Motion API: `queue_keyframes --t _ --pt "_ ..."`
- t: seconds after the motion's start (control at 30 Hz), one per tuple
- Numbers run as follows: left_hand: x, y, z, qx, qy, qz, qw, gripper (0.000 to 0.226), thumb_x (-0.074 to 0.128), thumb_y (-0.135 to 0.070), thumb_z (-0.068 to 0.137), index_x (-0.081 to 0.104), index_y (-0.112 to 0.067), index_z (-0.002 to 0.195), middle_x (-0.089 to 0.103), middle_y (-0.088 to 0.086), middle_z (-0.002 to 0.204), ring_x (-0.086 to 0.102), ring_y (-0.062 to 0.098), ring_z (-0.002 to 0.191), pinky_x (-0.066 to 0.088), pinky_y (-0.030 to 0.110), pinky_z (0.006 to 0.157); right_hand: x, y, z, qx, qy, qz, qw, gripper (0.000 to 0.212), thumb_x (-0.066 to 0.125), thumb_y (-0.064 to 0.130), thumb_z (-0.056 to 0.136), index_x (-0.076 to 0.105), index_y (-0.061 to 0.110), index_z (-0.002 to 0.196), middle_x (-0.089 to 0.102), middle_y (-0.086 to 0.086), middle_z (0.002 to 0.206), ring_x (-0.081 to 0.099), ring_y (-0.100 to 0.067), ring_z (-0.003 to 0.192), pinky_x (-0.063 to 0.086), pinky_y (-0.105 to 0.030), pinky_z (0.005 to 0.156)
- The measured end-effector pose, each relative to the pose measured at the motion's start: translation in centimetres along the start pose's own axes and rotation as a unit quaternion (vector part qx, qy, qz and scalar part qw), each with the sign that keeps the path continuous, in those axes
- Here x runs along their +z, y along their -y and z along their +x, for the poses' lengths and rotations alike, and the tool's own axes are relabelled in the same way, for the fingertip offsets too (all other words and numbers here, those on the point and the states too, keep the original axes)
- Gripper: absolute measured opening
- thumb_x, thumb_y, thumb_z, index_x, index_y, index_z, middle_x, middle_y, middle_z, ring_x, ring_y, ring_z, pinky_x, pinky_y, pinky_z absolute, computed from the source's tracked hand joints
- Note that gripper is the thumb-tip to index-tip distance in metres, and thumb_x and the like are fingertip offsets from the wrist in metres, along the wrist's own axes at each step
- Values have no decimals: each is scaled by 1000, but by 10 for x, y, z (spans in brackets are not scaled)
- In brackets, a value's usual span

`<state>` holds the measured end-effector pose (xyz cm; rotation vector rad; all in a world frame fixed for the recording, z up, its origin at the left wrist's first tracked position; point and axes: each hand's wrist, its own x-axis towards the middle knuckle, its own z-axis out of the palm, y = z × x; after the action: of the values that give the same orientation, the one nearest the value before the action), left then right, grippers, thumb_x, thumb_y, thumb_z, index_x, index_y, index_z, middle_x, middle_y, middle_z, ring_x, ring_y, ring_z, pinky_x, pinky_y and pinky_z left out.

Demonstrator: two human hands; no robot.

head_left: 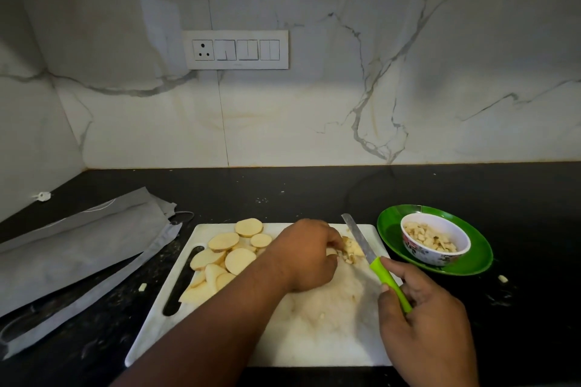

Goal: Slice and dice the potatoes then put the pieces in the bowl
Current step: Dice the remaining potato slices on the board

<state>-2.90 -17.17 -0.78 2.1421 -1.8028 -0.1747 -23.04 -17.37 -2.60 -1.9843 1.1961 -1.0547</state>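
Several round potato slices (231, 250) lie on the left part of the white cutting board (314, 339). My left hand (309, 253) reaches across the board and its curled fingers hold a small heap of diced potato (352, 250) at the board's far right. My right hand (424, 320) grips the green handle of a knife (390, 283); the blade (355, 234) slants up and away, lying against the heap. A white flowered bowl (437, 256) with diced pieces stands on a green plate (471, 261) to the right of the board.
A folded grey cloth bag (78, 251) lies on the black counter (314, 188) left of the board. Stray potato bits lie on the counter at the left (143, 286) and right (503, 278). A marble wall with a switch panel (235, 50) stands behind.
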Motion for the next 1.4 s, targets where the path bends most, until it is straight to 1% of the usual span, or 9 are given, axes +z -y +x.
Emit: queue_keyframes --t 0.17,0.27,0.37,0.43,0.5,0.7,0.9,1.13,1.4 --pt "-9 6 -5 34 43 -88 995 28 71 -13 82 78 -27 105 71 -17 107 65 3 99 58 32 97 0 -4 1 -6 7 -4 1000 40 70 13 81 72 36 113 60 19 60 59 -5 58 43 -13 49" --pt "-18 15 -12 42 68 -130 988 39 72 -8 82 78 -31 112 72 -20 115 65 -3 107 54 25 103 0 -5 1 -10 10 -3 1000 40 70 13 80 72 38 112 62 14 60 59 -8 56 45 -15 50" --pt "-27 22 -20 12 28 -110 993 51 81 -33 84 68 -38 133 67 -18 130 62 -1 118 52 26 105 0 -4 1 -15 11 -17 1000 39 69 17 81 71 41 111 62 16 60 59 -8 55 48 -21 54" --pt "-30 24 -24 -43 19 -35 998 68 82 -59 79 62 -38 140 64 -17 135 61 4 119 52 31 104 0 -3 1 -13 11 -28 999 40 69 20 80 70 43 112 59 13 58 57 -7 55 50 -24 58" --pt "-31 23 -25 -80 27 20 996 78 79 -70 76 61 -35 143 64 -16 135 61 8 118 54 33 102 0 -2 1 -8 21 -46 999 41 68 24 79 68 45 114 57 14 59 58 -7 59 53 -28 63" --pt "-27 8 -26 -59 30 4 998 50 75 -49 91 67 -33 138 65 -15 138 61 7 119 50 29 106 0 0 0 -14 55 -99 993 47 57 43 74 60 52 120 65 14 72 65 -12 76 56 -30 75" --pt "-27 10 -26 -68 17 -29 997 52 79 -44 88 66 -34 138 66 -18 137 61 2 119 51 28 107 -2 2 0 -23 67 -134 989 49 56 44 75 58 54 123 69 13 84 67 -13 86 53 -26 79" --pt "-22 6 -24 -72 -14 -19 997 21 78 -36 90 81 -34 111 76 -19 106 66 1 88 54 18 81 -1 13 0 -70 126 -210 967 49 53 45 82 54 58 129 69 18 110 63 -10 108 47 -20 91" --pt "-11 7 -19 -97 -20 -33 995 13 74 -31 89 84 -34 96 76 -20 86 69 3 79 63 30 81 5 24 -6 -108 177 -274 939 56 44 47 88 38 56 142 64 15 122 60 -10 114 47 -22 94"
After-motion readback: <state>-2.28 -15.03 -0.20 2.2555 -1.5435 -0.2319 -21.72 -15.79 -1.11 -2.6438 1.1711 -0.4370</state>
